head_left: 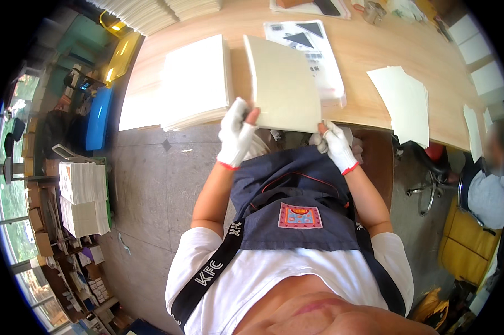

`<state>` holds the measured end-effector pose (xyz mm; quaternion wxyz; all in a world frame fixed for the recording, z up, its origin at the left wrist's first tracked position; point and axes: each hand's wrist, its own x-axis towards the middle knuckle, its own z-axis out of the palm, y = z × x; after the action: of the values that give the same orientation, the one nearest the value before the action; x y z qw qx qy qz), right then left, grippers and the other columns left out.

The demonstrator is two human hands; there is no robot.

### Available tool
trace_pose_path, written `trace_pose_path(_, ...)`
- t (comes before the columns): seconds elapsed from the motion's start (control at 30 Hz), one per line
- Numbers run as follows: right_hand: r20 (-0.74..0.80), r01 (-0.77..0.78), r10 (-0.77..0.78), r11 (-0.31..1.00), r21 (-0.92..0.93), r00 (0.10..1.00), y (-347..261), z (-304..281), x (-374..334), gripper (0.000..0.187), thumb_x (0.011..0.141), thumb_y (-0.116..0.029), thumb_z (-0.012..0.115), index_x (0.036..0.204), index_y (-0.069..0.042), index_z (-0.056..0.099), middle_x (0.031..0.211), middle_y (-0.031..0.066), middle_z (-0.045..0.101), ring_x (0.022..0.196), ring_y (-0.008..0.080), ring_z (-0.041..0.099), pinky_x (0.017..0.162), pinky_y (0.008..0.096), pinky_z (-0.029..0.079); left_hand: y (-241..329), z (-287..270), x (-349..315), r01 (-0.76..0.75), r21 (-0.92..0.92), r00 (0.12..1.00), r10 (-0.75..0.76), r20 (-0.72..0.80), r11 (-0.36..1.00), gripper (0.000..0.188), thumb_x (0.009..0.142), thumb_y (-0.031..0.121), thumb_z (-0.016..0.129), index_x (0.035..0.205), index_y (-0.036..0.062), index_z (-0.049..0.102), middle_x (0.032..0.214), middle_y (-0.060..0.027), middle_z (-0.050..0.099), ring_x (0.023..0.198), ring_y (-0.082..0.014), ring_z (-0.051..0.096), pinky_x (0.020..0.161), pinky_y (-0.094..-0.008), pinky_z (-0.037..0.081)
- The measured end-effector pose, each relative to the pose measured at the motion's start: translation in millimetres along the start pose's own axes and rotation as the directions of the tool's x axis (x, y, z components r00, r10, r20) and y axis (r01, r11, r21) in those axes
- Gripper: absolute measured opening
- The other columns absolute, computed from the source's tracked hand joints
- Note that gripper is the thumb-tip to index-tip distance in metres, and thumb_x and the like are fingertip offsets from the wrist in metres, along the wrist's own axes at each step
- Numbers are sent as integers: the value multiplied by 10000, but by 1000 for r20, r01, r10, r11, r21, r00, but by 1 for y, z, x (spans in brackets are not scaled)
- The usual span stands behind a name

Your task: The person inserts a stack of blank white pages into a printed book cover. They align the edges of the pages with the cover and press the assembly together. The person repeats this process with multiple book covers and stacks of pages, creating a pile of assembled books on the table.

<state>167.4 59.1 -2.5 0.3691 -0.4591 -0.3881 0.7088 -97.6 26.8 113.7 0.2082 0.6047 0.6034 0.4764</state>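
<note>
The left hand (238,131), in a white half-finger glove, is angling up to the near left corner of the cream sheets (285,84), its thumb standing at the edge; whether it is grasping there I cannot tell. The right hand (335,142) is reaching up and inward, its thumb and fingers pinching the near right corner. Both forearms are rising from below, elbows bending, with the apron (296,195) lying between them.

The sheets are resting near the front of the table (363,50), their near edge jutting slightly past its rim. A white pile (193,78) is standing just left, leaving a narrow strip of wood between. A wrapped pack (330,67) is lying partly under or behind their right side. Farther right, bare wood is stretching to a smaller pile (399,100), which is overhanging the front rim.
</note>
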Motion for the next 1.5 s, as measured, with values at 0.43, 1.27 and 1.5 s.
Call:
trace_pose_path(0.43,264,191,-93,907,-375,960,-68,218,72,264,900,-276,521,804,-37,579,631,32,583,503,104,524,463,250,417,-145,-160,16,381,233,874,-266,-407,895,373,909,217,480,1217,17,548,1165,-128,598,1053,-206,569,919,-306,427)
trace_pose_path(1.27,-700,172,29,962,214,713,-50,-187,-56,267,921,-284,501,885,-21,534,689,93,625,462,131,539,398,233,434,-120,33,-84,-29,120,993,42,-106,992,203,861,38,514,1037,23,614,1013,-140,612,970,-273,564,874,-359,431)
trace_pose_path(1.5,-727,461,-72,814,353,683,-50,-165,-55,215,943,-185,467,855,2,526,668,101,588,445,119,494,379,218,399,-121,41,-103,-74,211,996,81,-26,975,206,810,4,555,997,49,631,954,-138,622,900,-298,580,807,-372,455)
